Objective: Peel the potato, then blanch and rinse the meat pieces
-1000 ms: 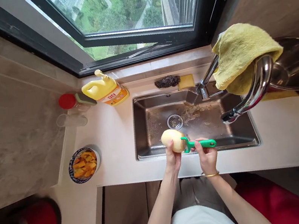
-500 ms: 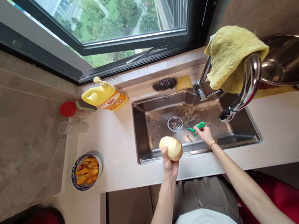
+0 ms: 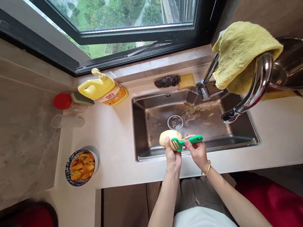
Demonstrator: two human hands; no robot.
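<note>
I've got the peeler (image 3: 193, 140) back from over the sink (image 3: 154, 116) against the potato (image 3: 165, 136), peeling contact restored, right hand (image 3: 198, 153) closed round the peeler, left hand (image 3: 172, 157) gripping the potato above the sink's near edge.

potato (image 3: 166, 137): pale yellow | peeler (image 3: 194, 139): green | bowl (image 3: 69, 175): blue-and-white patterned | cloth (image 3: 245, 49): yellow | lid (image 3: 62, 101): red
</note>
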